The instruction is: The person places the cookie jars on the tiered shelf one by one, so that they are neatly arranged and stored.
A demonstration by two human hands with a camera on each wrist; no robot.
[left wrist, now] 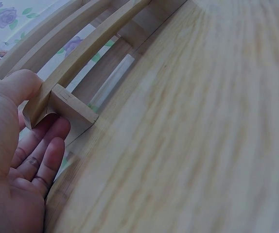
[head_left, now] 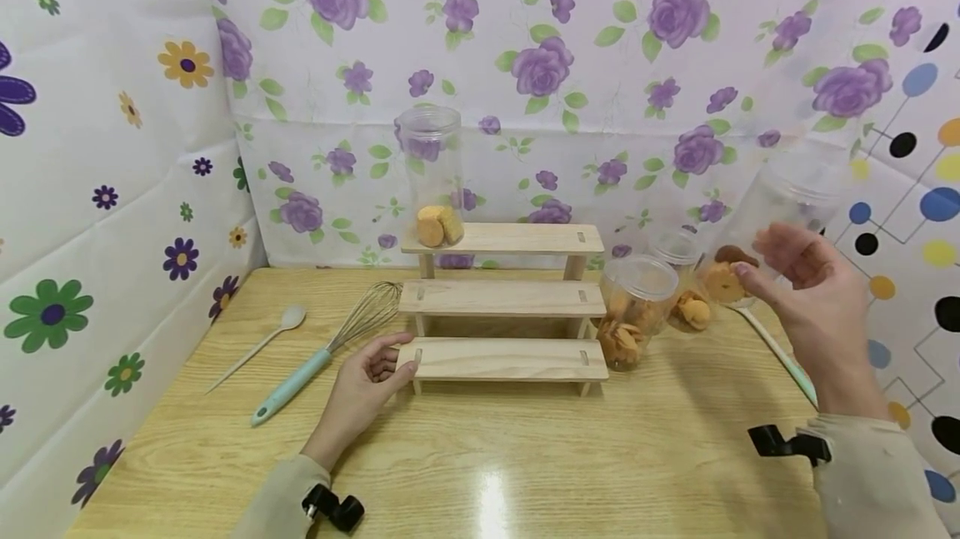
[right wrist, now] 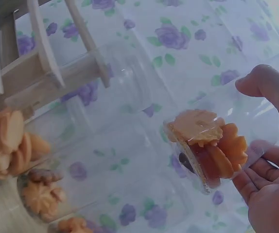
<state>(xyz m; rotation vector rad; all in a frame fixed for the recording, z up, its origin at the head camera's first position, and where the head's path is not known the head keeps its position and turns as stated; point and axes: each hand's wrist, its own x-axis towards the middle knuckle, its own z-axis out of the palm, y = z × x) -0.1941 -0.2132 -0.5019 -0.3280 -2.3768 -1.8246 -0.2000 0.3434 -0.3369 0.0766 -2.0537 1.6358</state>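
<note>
Hands: left grips shelf edge, right holds jar apart

Rack: pale bare wood, three stepped tiers on short supports, lowest at the front, slotted joints at the board ends; upright on the desk.
Rack's lowest tier: left end held by the left hand, thumb above, fingers beneath.
Jar: clear, tall, cylindrical; tilted, top leaning right, off the desk, in the right hand, right of the rack.
Cookies: orange-tan and dark brown, some scalloped, heaped at the jar's base.
</note>
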